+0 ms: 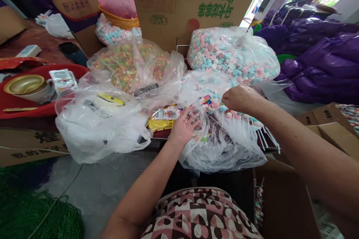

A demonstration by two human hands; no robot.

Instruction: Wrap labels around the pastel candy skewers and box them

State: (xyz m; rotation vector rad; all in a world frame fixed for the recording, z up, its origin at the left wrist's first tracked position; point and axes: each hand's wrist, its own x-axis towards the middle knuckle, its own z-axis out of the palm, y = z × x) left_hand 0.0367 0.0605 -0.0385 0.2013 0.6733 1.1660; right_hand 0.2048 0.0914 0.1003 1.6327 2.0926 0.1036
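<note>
My left hand [183, 125] is palm up, with a small printed plastic bag [206, 101] between its thumb and fingers. Fingers pinched together, my right hand [238, 97] hangs just right of that bag, above pink, white and blue marshmallows; whatever it pinches is hidden. Below it lies a row of marshmallow sticks [246, 125], their white stems pointing toward me. A crumpled clear plastic bag [221, 153] spreads under both hands at the table's front. Left of my left hand sit a stack of printed packets [165, 114] and a bundle of yellow twist ties [159, 124].
Behind are a clear bag of marshmallows [221, 52] and a bag of small orange-green candies [131, 63]. A white plastic bag [103, 127] and a red basin [56, 110] stand left. A tall carton [179, 3] rises behind; purple sacks [325, 63] are right.
</note>
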